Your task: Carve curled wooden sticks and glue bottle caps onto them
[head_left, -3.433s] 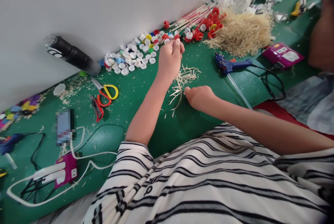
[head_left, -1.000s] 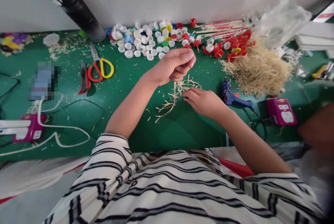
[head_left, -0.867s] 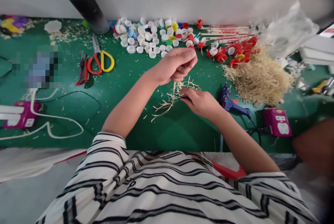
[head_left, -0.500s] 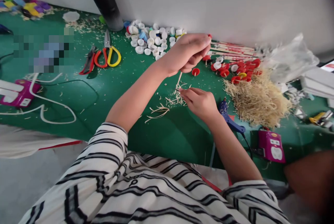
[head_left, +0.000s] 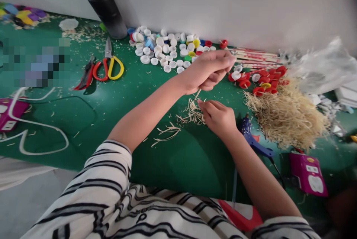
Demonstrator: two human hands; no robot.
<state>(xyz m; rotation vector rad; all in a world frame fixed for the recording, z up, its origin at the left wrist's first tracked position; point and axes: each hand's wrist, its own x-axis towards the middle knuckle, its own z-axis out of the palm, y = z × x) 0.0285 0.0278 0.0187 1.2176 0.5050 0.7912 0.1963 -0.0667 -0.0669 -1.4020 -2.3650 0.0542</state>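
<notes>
Green tabletop (head_left: pixel 167 164) runs beneath everything in the head view, backed by a plain grey wall (head_left: pixel 251 8). Near its middle lies a small heap of pale shavings (head_left: pixel 193 114), with a few longer curls (head_left: pixel 170 131) on its left, toward the wearer.

The left forearm (head_left: pixel 150 112) slants up from a striped sleeve (head_left: pixel 103 172), passing left of the heap and carrying the left hand (head_left: pixel 210 70) to the heap's far side. That wrist is slightly bent, the thumb laid along the top, the fingers folded tightly inward around a thin pale stick (head_left: pixel 198 94). Only a short length shows, slanting down toward the heap.

The right forearm (head_left: pixel 253 175) rises from the lower right, and the right hand (head_left: pixel 220 118) sits just right of the heap, back of the hand upward. Its fingers are curled narrow, thumb and forefinger drawn together close to the stick's lower end; I cannot tell whether they grip anything.

Beyond the heap, loose bottle caps (head_left: pixel 158 48) spread along the wall. Scissors (head_left: pixel 109 51) and red-handled cutters (head_left: pixel 88 75) lie well to its left. A blue glue gun (head_left: pixel 249 135) and a large straw-coloured pile (head_left: pixel 290 116) lie to its right.
</notes>
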